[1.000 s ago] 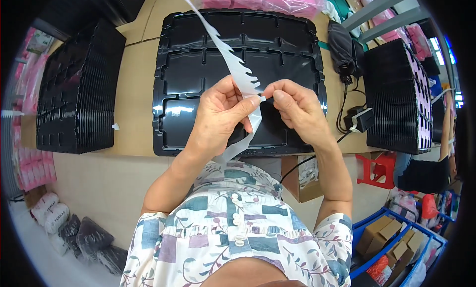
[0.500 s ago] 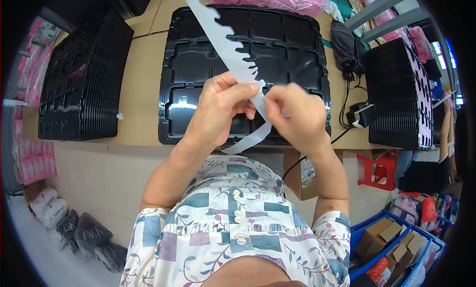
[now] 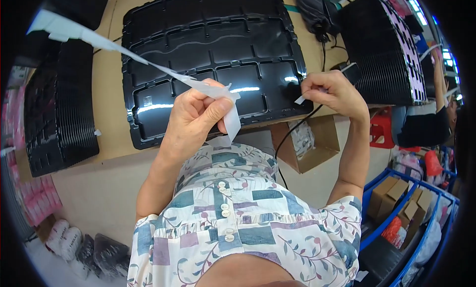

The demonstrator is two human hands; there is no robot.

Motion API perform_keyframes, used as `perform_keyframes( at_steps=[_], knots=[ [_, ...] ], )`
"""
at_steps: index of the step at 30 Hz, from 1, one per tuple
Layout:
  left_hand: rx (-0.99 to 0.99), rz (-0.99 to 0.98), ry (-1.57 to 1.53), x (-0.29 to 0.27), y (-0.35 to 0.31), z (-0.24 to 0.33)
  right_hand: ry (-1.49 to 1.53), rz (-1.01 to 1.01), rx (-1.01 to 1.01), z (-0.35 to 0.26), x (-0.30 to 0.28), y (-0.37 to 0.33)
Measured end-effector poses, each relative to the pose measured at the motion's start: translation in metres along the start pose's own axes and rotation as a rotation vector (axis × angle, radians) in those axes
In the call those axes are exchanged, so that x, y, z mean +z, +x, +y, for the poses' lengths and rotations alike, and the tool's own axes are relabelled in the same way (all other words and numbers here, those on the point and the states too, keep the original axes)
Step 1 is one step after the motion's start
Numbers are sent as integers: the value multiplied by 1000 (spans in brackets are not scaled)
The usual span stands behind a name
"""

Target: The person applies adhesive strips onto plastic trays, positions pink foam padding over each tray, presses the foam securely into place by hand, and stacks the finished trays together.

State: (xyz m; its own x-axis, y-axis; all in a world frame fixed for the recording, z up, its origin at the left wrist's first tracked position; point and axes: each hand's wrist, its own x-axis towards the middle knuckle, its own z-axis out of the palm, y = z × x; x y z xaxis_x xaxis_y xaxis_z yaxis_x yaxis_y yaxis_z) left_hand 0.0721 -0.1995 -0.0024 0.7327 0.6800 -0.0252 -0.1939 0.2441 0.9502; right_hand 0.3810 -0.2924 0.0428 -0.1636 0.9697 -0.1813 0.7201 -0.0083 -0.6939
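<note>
My left hand is closed in a pinch, thumb on top, on a long white strip with a notched edge. The strip runs up to the far left, and its short tail hangs below my fingers. My right hand, apart from the strip, pinches a small white piece near the right corner of a black plastic tray. The tray has shallow compartments and lies on the brown table covering, beneath both hands.
Stacks of black trays stand at the left and right. A black cable hangs over the table edge by an open cardboard box. A red stool and blue rack are at right, near another person's arm.
My right hand has moved away to the right with a small white piece. The strip in my left hand has swung leftward and turned more edge-on. The whole view has shifted.
</note>
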Motion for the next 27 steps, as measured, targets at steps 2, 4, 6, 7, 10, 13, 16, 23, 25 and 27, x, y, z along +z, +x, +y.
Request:
perform_keyframes(
  at_steps=[2, 4, 6, 7, 10, 13, 16, 23, 25, 27],
  knots=[
    [-14, -13, 16, 3, 2, -2, -38, 3, -28, -2, 7, 3],
    [-6, -23, 41, 5, 5, -4, -173, 27, -125, -2, 13, 8],
    [-19, -19, 45, 8, 6, -5, -324, 93, -153, 7, 23, 10],
    [-29, -10, 48, 9, 6, -5, -477, 156, -184, 10, 27, 11],
    [-37, -3, 97, 7, 4, -11, -469, 177, -180, 8, 31, 7],
    [-29, 22, 126, 10, 3, -17, -393, 192, -171, 11, 31, 5],
    [-17, 47, 155, 16, 3, -17, -377, 218, -174, 14, 34, 6],
    [7, 57, 158, 14, 3, -23, -571, 275, -229, 10, 43, 8],
    [16, 73, 136, 15, 2, -25, -573, 287, -241, 6, 45, 8],
    [12, 74, 148, 14, 1, -26, -672, 265, -241, -2, 48, 5]
  ],
)
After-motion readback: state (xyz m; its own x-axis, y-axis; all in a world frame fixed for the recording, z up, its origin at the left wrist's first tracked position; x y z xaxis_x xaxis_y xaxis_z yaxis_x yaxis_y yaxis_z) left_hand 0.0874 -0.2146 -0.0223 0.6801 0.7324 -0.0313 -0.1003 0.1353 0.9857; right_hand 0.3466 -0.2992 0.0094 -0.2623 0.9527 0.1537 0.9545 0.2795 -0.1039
